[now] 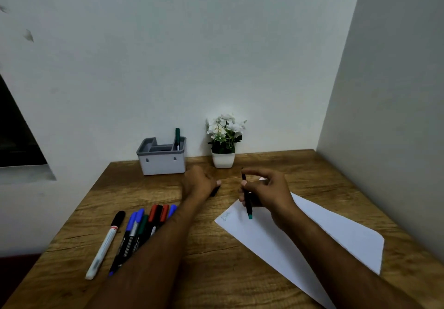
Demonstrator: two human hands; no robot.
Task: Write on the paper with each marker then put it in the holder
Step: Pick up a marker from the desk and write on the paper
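Our right hand (264,192) pinches a marker (247,200) between thumb and fingers, barrel nearly upright, its teal end pointing down just above the near corner of the paper (300,231). A faint scribble (225,217) sits on that corner, just left of the teal end. Our left hand (200,183) rests on the table (216,260) with fingers curled; something dark, likely the cap (215,191), peeks out under them, though we cannot tell for sure.

Beyond our left fingers stands the holder (162,158), with one green marker (177,138) already upright in its right-hand compartment. Near our left forearm lie the remaining markers (144,227) in a loose row, partly hidden by the arm.

We judge the marker light, stiff and smooth, so a mid-barrel pinch steers it well; gripping too near the tip risks ink on the fingers. The paper is thin and will slide, so our left fingers may need to pin it flat. For the drop into the holder, we would hold the barrel high and lower it straight.
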